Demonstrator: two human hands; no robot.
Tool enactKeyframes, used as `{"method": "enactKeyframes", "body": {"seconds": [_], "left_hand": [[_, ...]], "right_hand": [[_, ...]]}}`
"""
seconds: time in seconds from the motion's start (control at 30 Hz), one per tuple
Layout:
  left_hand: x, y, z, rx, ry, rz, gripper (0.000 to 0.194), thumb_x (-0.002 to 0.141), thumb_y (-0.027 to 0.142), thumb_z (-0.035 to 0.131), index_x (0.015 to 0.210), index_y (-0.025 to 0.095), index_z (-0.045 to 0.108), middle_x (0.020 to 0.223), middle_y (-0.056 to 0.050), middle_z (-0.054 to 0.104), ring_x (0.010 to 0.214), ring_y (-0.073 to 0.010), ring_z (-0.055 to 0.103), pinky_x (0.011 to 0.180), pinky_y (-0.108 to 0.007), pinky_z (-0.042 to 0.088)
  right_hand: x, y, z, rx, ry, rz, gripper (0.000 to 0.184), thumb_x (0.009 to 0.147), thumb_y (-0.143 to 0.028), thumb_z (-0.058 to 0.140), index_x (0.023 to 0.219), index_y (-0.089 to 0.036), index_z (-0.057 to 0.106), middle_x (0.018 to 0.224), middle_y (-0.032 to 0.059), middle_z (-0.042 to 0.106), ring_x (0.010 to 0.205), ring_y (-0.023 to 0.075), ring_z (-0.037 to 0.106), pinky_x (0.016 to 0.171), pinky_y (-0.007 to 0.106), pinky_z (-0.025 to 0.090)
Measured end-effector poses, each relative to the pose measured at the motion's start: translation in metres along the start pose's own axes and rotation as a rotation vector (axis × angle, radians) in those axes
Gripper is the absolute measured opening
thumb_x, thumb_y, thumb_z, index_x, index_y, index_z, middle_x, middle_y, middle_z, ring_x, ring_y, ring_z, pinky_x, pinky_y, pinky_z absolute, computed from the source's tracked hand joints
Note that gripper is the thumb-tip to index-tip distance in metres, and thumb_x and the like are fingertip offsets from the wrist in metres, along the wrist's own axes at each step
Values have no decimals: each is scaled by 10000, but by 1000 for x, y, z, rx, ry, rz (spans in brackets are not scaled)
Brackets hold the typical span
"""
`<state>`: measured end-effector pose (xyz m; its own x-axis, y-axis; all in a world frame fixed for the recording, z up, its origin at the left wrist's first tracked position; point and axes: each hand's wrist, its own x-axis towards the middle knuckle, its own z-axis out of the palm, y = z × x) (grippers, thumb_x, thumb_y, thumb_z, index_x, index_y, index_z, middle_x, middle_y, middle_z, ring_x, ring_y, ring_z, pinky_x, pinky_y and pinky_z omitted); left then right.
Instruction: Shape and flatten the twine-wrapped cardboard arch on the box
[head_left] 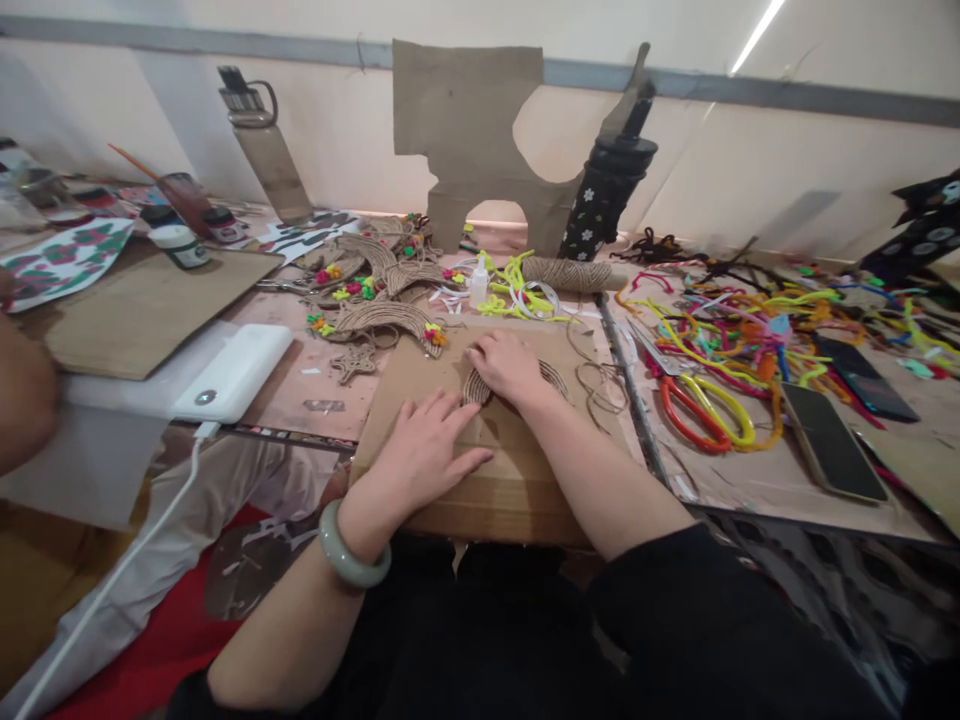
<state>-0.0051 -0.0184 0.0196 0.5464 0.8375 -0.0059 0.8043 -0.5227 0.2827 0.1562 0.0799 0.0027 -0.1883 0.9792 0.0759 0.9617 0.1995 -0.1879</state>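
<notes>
My left hand lies flat on a cardboard board, fingers stretched and thumb apart, holding nothing. A pale green bangle circles that wrist. Just beyond it, my right hand bends over a curved piece of coiled twine, its fingers together on the piece. The hand hides the middle of the curve; an end shows on either side. Loose twine loops across the board's right side. Behind the board lie finished-looking twine crescents with small coloured flowers and a twine star.
Scissors, two phones and tangled coloured cords lie right. A glue bottle and twine roll stand behind. Left are a power bank, paint jar, water bottle and another person's arm.
</notes>
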Motion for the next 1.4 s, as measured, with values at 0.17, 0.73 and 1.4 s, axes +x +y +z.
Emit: {"method": "enactKeyframes", "body": {"seconds": [0.17,0.73,1.4], "left_hand": [[5,-2,11,61,27,6,552,880,478,507,1334,164,493,1455,-191,425,1361,-382,335,1057,-644,244],[5,-7,11,49,15,57,540,890,484,481,1328,169,497,1476,-191,393,1363,-369,333,1064,-619,253],[4,-10,13,-4,90,130,502,865,496,516,1257,184,545,1397,-168,477,1323,-366,364,1046,-638,263]], "right_hand": [[0,0,-3,-2,-7,3,402,959,-375,350,1120,-162,651,1209,133,619,1156,269,527,951,398,402],[-3,-5,0,-41,-31,37,434,970,-355,298,1131,-142,640,1220,136,619,1130,290,546,917,417,422],[30,-42,12,-56,24,-346,278,921,-201,457,982,-162,726,1417,138,467,1414,312,234,1100,488,256]]}}
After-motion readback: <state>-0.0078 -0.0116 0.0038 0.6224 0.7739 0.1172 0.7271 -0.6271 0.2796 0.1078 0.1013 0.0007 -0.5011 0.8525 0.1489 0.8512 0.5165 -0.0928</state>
